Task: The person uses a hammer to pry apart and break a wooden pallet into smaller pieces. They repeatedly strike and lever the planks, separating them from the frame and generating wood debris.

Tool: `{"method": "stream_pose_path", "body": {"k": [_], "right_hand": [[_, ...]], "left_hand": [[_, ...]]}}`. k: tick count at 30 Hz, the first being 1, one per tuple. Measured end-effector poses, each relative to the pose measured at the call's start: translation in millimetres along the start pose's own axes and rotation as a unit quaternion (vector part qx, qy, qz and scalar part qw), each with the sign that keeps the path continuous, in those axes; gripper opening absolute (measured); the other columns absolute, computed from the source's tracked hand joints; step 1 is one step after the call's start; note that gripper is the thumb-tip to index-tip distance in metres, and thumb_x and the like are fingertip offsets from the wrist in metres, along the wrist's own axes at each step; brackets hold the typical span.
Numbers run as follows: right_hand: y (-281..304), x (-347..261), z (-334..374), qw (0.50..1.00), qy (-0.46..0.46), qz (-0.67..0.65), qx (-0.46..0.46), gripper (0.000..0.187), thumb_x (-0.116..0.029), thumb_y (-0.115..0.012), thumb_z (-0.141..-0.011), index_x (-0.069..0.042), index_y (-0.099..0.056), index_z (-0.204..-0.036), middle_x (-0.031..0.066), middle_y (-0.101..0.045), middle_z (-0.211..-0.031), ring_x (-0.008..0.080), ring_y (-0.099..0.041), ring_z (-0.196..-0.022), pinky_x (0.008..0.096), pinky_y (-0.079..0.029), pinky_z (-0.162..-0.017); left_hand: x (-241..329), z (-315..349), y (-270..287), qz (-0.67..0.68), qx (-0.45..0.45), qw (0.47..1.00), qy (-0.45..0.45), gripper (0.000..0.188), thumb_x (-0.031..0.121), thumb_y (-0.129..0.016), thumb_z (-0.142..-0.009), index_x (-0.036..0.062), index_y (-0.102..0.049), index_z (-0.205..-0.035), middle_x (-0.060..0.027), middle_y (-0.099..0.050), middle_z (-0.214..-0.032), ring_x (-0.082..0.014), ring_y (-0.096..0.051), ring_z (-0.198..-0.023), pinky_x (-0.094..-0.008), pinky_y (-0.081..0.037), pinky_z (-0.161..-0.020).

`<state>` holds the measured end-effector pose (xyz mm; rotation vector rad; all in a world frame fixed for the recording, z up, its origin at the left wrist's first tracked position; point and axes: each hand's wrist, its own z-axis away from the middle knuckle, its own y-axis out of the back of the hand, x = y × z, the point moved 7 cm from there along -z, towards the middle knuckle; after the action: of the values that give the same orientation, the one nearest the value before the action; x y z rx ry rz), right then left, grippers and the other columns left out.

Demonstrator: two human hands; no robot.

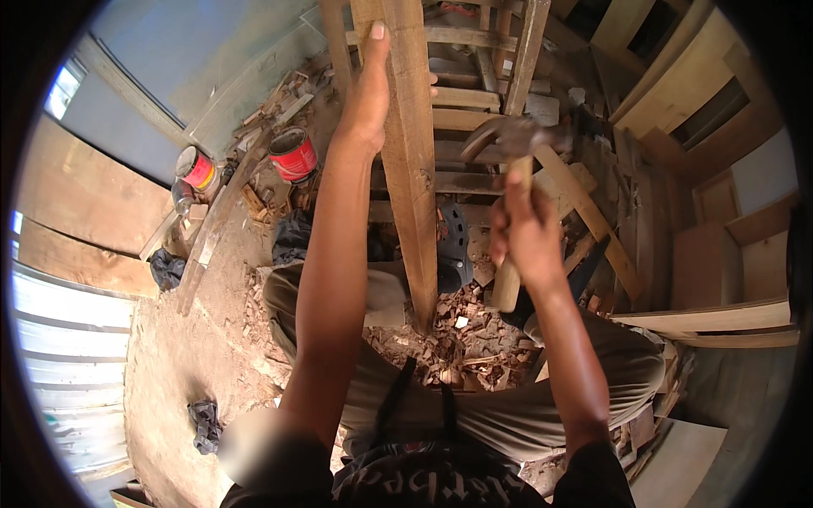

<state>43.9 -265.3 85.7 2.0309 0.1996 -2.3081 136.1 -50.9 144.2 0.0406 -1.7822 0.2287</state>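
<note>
A long wooden beam (408,161) stands nearly upright between my legs, its lower end among the wood chips. My left hand (367,97) is closed around the beam's upper part, thumb along the near face and fingertips showing at the far edge. To the right of the beam, my right hand (530,229) grips a hammer (506,289) by its wooden handle. The hammer's metal head is up and smeared by motion, apart from the beam. Behind the beam is a slatted wooden frame (461,120).
Wood chips (470,339) cover the ground between my legs. Two red cans, one nearer (293,155) and one farther left (196,168), stand beside a long plank (222,212). A dark clog (455,245) shows behind the beam. Wooden panels (707,279) and crossed boards (593,216) stand at right.
</note>
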Motion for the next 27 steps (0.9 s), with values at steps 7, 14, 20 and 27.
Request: {"method": "stream_pose_path", "body": {"k": [7,14,20,27], "right_hand": [[-16,17,2,0.993,-0.028,0.031,-0.107,0.037,-0.039,-0.047,-0.107,-0.003,-0.051,-0.101,-0.0001,-0.044,-0.064,0.0097,-0.043,-0.043,0.0287,-0.037,-0.037],[-3,-10,2,0.998,0.026,-0.059,0.005,0.042,-0.046,-0.046,-0.106,-0.005,-0.052,-0.105,-0.0020,-0.040,-0.065,0.0081,-0.040,-0.043,0.0273,-0.034,-0.036],[-24,-4,1,0.996,0.046,-0.066,0.024,0.042,-0.046,-0.046,-0.106,-0.005,-0.052,-0.105,-0.0005,-0.042,-0.064,0.0087,-0.041,-0.042,0.0273,-0.034,-0.035],[-44,29,1,0.998,0.002,-0.046,-0.041,0.043,-0.046,-0.047,-0.106,-0.003,-0.050,-0.103,-0.0002,-0.043,-0.063,0.0082,-0.040,-0.040,0.0274,-0.036,-0.035]], "left_hand": [[-6,-5,-5,0.038,0.007,0.999,0.008,0.098,0.084,-0.034,-0.089,-0.0025,-0.056,-0.130,-0.0229,-0.068,-0.101,-0.0264,-0.071,-0.090,-0.0422,-0.056,-0.083],[-7,-1,7,0.032,-0.006,0.999,-0.001,0.096,0.083,-0.031,-0.090,-0.0016,-0.057,-0.127,-0.0218,-0.068,-0.101,-0.0273,-0.070,-0.088,-0.0432,-0.057,-0.079],[-5,-5,7,0.067,-0.001,0.998,0.005,0.092,0.082,-0.036,-0.090,-0.0017,-0.060,-0.121,-0.0189,-0.069,-0.094,-0.0263,-0.070,-0.085,-0.0415,-0.057,-0.078],[-3,-1,2,0.050,0.013,0.998,-0.025,0.090,0.080,-0.042,-0.090,-0.0037,-0.060,-0.120,-0.0179,-0.067,-0.097,-0.0247,-0.070,-0.087,-0.0378,-0.059,-0.078]]}}
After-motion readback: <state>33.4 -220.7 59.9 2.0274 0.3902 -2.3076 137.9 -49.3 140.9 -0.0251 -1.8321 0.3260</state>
